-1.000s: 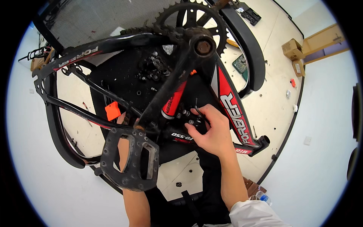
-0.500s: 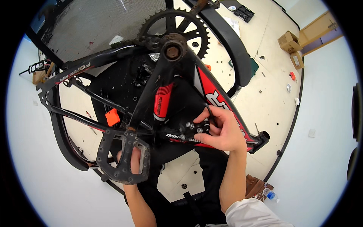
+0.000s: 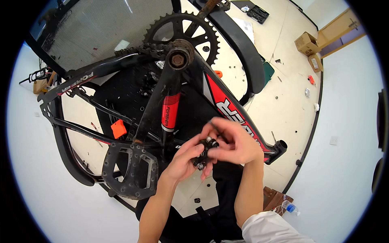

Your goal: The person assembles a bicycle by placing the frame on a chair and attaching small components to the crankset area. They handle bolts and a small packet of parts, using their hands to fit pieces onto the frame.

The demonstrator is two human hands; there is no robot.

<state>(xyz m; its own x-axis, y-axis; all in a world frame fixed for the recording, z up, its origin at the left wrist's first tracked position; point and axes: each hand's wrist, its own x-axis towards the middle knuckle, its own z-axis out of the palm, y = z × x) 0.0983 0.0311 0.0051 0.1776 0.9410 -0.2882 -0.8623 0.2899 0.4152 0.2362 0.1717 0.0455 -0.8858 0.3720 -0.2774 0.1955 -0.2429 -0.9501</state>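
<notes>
Just in front of the bicycle frame, both my hands meet around a small black bicycle part point(image 3: 213, 143) with silver bolt ends. My left hand point(image 3: 182, 162) grips it from the left and below. From the right, my right hand point(image 3: 241, 141) closes its fingers on the same part, hiding much of it; a thin dark piece shows near the fingertips. The black and red frame point(image 3: 171, 111) lies behind, with its chainring point(image 3: 213, 40) at the top and a black pedal point(image 3: 129, 188) left of my left forearm.
Under the frame is a black chair with a mesh back point(image 3: 117, 24) and a curved armrest point(image 3: 247, 56). An orange piece point(image 3: 118, 128) rests at left. Cardboard boxes point(image 3: 306, 43), a tool case point(image 3: 257, 14) and a plastic bottle point(image 3: 290, 207) stand or lie around the floor.
My left hand has come out from behind the pedal and moved right onto the black part. The right hand has shifted slightly down and left with it. The view has moved a little.
</notes>
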